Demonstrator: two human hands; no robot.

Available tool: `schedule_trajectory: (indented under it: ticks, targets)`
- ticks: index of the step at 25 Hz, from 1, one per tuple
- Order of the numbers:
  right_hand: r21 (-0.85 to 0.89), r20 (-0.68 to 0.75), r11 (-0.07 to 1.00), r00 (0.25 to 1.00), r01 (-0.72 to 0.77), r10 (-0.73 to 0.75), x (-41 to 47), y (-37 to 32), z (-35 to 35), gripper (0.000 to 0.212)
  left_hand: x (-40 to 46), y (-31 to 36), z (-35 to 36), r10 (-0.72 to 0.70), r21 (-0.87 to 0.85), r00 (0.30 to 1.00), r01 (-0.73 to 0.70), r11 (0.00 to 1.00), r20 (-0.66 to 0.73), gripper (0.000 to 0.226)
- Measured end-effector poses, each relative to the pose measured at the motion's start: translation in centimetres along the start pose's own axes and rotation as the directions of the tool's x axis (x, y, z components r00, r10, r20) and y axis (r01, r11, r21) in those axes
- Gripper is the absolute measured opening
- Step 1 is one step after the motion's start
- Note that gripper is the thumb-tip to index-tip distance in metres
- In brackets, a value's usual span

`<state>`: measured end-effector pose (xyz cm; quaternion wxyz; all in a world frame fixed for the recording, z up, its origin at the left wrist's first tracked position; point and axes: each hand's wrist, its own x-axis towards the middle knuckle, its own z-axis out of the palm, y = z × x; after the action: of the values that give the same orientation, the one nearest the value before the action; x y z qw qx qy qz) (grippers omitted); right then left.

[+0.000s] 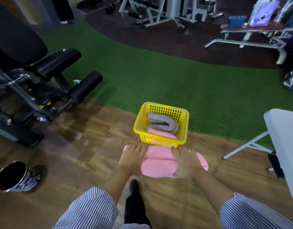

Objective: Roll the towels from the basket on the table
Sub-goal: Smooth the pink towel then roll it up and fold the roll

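I have both hands flat on the work: my left hand (pixel 131 158) presses with straight fingers on the left end of the soft pink terry towel (pixel 160 163), and my right hand (pixel 186 162) presses the same way on its right end, neither one curled round or pinching the cloth. The towel lies on the brown wood-plank floor (pixel 73 156), not on a worktop, directly under and just ahead of my palms, with a fold or partial roll showing as a ridge between the hands. Its long axis runs left to right across my view, so I judge the rolling has to travel forward, away from me, with both hands equally near and sharing the push. Touching or just beyond the towel's far edge stands the yellow perforated plastic basket (pixel 161 123), near the seam where the planks meet the green artificial turf (pixel 159 76); inside it I see a folded grey towel (pixel 162 123) bent in a curve and another pink towel (pixel 160 134) at the near wall. That basket is close enough that a forward roll may bump it. A white folding table (pixel 284 142) stands at the right edge, well apart from the towel.
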<state>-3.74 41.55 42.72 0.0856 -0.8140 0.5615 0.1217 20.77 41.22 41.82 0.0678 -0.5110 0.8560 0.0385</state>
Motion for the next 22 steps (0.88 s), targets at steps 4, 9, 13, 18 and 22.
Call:
schedule_trajectory:
  ticks: [4, 9, 13, 18, 22]
  targets:
    - [0.052, 0.024, 0.992, 0.993, -0.117, 0.116, 8.4, 1.2, -1.8, 0.105, 9.2, -6.9, -0.7, 0.13, -0.006, 0.991, -0.13, 0.992, 0.019, 0.095]
    - [0.131, 0.067, 0.957, 0.966, -0.257, 0.25, 15.7, 3.8, -1.7, 0.11, 19.1, -12.0, -0.7, 0.24, -0.038, 0.966, -0.237, 0.971, 0.093, 0.102]
    - [0.175, 0.168, 0.942, 0.952, -0.285, 0.256, 20.4, 7.0, -0.6, 0.111, 25.6, -13.2, 0.6, 0.268, -0.059, 0.942, -0.261, 0.963, 0.202, 0.101]
    - [0.229, 0.24, 0.932, 0.944, -0.28, 0.225, 29.5, 13.2, 3.4, 0.112, 34.7, -14.7, 6.0, 0.257, -0.114, 0.949, -0.239, 0.964, 0.184, 0.102]
    - [0.272, 0.248, 0.925, 0.948, -0.266, 0.2, 37.8, 17.6, 9.6, 0.108, 43.1, -16.2, 14.5, 0.268, -0.122, 0.956, -0.254, 0.96, 0.121, 0.106]
